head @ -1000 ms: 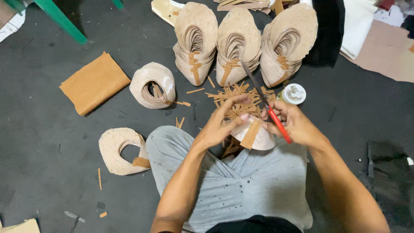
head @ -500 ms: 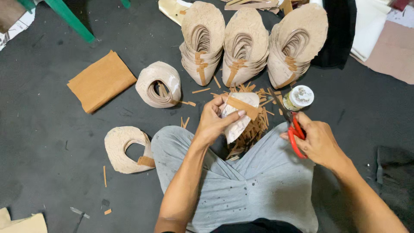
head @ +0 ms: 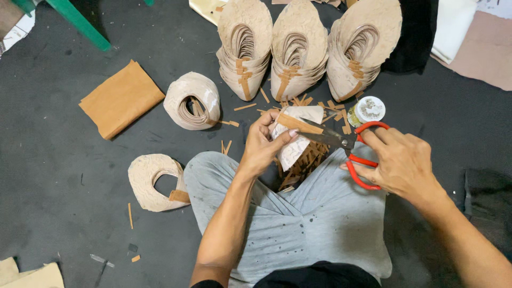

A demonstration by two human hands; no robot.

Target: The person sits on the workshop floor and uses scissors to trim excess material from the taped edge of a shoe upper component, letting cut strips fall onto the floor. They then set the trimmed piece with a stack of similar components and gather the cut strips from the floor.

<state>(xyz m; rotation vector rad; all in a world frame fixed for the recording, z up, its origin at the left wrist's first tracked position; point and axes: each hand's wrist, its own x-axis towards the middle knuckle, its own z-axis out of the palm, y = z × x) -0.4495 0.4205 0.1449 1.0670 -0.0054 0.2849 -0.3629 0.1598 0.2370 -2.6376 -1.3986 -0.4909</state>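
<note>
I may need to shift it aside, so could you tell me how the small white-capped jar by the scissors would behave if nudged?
The jar looks short and squat, so it probably slides rather than tips. Leather scraps around it may snag it. It seems light, though its contents are hidden.

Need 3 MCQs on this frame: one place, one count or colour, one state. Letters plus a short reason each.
1. Where is the small white-lidded jar?
A) by the green leg
B) just above the scissors
C) on the tan folded sheet

2. How many tall stacks of cut pieces stand at the top?
A) two
B) three
C) five

3. What does the left hand do?
A) grips a pale piece with a tan strip
B) rests flat on the floor
C) holds the jar

B: the jar sits beside the red handles.
B: three stacks in a row.
A: fingers wrap the piece; the right hand holds the scissors.
</note>
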